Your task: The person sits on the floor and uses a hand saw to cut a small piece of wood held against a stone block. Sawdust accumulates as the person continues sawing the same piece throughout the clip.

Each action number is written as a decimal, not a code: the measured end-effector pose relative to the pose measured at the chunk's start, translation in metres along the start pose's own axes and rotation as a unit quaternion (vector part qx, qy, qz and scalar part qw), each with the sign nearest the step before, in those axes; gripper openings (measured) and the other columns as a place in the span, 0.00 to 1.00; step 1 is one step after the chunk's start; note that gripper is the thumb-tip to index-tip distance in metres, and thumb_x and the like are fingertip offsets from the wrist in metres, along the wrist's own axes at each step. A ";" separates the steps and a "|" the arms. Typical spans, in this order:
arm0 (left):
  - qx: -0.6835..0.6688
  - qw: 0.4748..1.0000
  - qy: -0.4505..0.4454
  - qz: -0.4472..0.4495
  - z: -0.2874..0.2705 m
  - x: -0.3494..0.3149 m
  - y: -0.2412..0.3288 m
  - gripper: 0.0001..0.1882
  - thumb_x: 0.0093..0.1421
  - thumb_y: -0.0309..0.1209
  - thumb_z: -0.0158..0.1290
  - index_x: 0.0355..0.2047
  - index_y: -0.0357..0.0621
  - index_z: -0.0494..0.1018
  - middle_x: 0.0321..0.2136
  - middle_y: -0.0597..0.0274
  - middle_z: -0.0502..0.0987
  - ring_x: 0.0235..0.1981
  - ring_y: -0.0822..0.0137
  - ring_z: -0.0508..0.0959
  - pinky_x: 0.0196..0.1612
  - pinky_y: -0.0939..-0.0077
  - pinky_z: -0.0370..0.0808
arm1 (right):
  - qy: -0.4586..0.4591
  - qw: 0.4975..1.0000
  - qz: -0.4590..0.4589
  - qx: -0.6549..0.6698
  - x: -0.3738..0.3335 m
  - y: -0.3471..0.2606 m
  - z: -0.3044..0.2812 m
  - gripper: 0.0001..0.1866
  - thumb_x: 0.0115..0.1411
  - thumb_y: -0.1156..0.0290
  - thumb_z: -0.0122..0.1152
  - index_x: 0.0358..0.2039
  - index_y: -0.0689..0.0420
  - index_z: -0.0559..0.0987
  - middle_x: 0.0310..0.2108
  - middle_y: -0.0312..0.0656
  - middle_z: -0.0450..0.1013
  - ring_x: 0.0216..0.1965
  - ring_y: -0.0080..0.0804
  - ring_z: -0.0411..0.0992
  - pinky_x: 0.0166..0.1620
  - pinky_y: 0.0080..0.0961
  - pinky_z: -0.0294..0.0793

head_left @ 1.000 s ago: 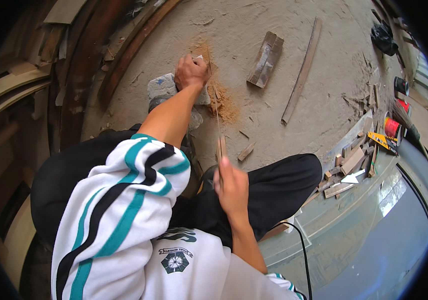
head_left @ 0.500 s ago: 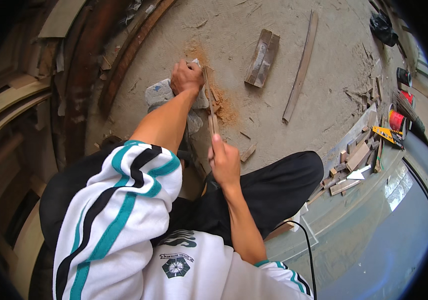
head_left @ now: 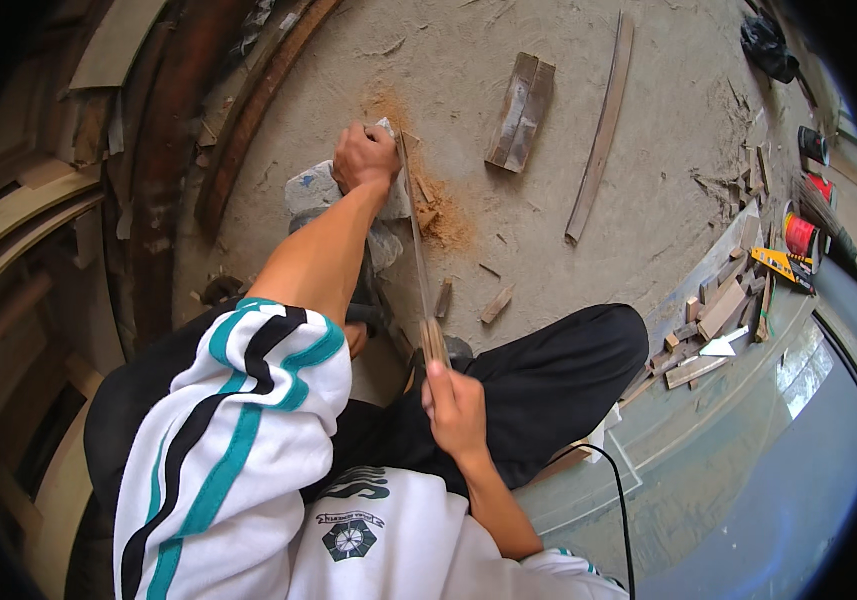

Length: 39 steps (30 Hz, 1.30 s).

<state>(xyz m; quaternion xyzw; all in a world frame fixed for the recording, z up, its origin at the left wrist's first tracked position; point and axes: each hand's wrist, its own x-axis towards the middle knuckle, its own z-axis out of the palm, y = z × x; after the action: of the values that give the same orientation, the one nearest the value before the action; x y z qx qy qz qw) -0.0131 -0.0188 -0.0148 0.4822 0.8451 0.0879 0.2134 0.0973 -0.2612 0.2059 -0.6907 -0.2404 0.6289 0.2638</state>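
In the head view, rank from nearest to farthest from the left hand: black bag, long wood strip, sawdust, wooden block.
1. Sawdust, just right of the left hand
2. Wooden block, farther right
3. Long wood strip, beyond the block
4. Black bag, upper right

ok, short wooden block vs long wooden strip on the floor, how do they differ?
The short wooden block is stubby and wide; the long wooden strip is slender. The block shows pale patches on top; the strip is a plainer brown. Shared: both are wood and lie on the floor, apart from each other.
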 end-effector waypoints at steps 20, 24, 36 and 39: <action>-0.003 1.000 0.007 0.006 0.005 0.003 -0.004 0.20 0.60 0.44 0.41 0.38 0.43 0.76 0.43 0.46 0.77 0.45 0.42 0.76 0.48 0.52 0.72 | -0.011 1.000 -0.010 0.010 0.055 -0.010 -0.007 0.31 0.71 0.52 0.44 0.14 0.60 0.69 0.10 0.36 0.62 0.13 0.24 0.61 0.21 0.27 0.58; -0.013 1.000 0.004 0.007 -0.002 -0.001 0.005 0.20 0.61 0.43 0.41 0.38 0.43 0.76 0.44 0.45 0.77 0.45 0.42 0.76 0.48 0.51 0.72 | 0.003 0.996 0.064 0.065 -0.024 0.002 -0.013 0.29 0.70 0.56 0.47 0.14 0.61 0.72 0.11 0.37 0.64 0.14 0.23 0.64 0.22 0.26 0.61; -0.039 0.998 0.005 0.052 0.011 -0.009 0.004 0.14 0.57 0.38 0.45 0.33 0.42 0.74 0.36 0.50 0.76 0.42 0.46 0.75 0.43 0.51 0.72 | 0.034 0.995 0.063 0.071 0.060 -0.022 0.001 0.31 0.70 0.51 0.46 0.14 0.60 0.70 0.11 0.33 0.62 0.15 0.20 0.60 0.21 0.22 0.56; -0.040 0.998 0.007 0.053 0.011 -0.009 0.002 0.13 0.57 0.38 0.45 0.31 0.43 0.74 0.35 0.51 0.76 0.42 0.47 0.75 0.43 0.52 0.72 | 0.012 0.995 0.054 0.087 0.063 -0.008 0.010 0.31 0.71 0.52 0.45 0.14 0.59 0.70 0.11 0.34 0.62 0.15 0.20 0.60 0.21 0.22 0.56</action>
<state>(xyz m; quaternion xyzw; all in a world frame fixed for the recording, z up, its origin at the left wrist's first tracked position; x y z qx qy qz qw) -0.0027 -0.0267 -0.0216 0.5168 0.8155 0.1364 0.2221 0.0933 -0.2130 0.1638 -0.6847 -0.1440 0.6521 0.2918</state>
